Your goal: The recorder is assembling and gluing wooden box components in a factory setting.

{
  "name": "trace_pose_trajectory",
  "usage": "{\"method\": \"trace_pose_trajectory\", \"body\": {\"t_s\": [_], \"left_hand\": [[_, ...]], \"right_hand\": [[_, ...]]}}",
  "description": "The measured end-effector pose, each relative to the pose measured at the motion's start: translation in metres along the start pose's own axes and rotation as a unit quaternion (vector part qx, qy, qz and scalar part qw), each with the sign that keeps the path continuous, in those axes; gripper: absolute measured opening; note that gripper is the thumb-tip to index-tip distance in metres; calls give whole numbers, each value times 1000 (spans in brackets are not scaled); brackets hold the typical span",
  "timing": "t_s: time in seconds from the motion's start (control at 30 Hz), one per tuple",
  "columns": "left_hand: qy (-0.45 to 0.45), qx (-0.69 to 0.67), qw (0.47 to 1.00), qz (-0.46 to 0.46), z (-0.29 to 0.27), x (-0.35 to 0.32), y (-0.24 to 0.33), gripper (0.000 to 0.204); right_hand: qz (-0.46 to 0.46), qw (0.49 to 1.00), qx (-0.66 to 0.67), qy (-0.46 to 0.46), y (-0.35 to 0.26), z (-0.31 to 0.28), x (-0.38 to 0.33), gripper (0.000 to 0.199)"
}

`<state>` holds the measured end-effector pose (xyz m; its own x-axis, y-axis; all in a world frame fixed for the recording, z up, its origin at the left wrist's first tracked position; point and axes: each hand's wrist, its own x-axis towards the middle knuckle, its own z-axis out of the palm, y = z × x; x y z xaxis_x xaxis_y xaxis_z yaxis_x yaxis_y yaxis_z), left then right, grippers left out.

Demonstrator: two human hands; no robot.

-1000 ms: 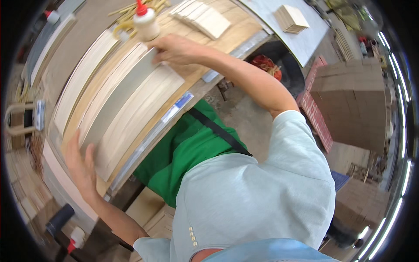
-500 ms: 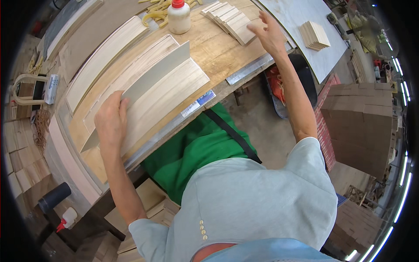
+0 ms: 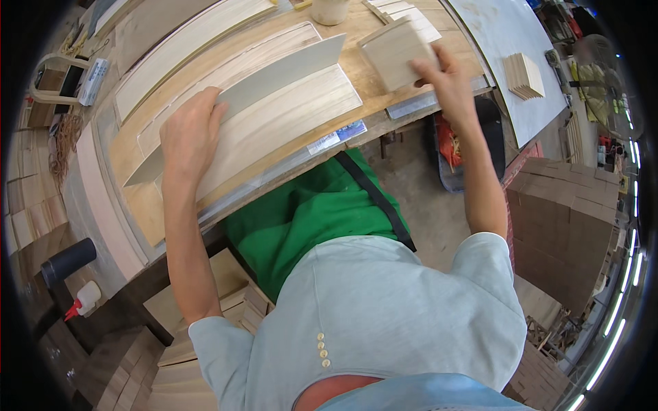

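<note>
One wooden square (image 3: 396,51) between right fingers (image 3: 426,68)

I have one view, head camera | it looks steeply down from above the person's shoulders | the desk (image 3: 171,205) is close, at the top | fisheye bends the edges | no second view to compare.

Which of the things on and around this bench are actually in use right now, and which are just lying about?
In use:
- left hand pressing on the long pale upright wooden strip
- right hand gripping the small square wooden tile
- flat light wood panel under the strip

Lying about:
- fanned stack of square wooden tiles
- small white bottle with red nozzle
- black cylinder
</note>
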<state>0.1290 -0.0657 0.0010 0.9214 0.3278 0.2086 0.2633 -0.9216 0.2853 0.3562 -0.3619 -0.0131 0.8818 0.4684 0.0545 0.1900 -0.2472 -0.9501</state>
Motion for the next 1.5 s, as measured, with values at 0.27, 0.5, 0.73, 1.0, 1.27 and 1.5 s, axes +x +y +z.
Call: {"method": "trace_pose_trajectory", "body": {"t_s": [0.27, 0.5, 0.73, 1.0, 1.27, 1.5], "left_hand": [[-1, 2, 1000, 1, 0, -1, -3, 19], [-16, 5, 1000, -19, 0, -1, -1, 21], [-5, 0, 1000, -8, 0, -2, -1, 21], [21, 33, 999, 19, 0, -2, 6, 17], [17, 25, 999, 43, -19, -6, 12, 50], [118, -24, 991, 54, -29, -26, 31, 62]], "right_hand": [[-86, 965, -246, -9, -9, 47, -16, 42], [-94, 971, -218, -34, -19, 56, -21, 40], [-192, 941, -277, -30, -10, 61, -29, 41], [-236, 929, -279, -50, -9, 59, -28, 42], [-173, 947, -261, 72, 14, -10, 51, 68], [-95, 858, -505, -5, 68, -30, 108, 97]]}}
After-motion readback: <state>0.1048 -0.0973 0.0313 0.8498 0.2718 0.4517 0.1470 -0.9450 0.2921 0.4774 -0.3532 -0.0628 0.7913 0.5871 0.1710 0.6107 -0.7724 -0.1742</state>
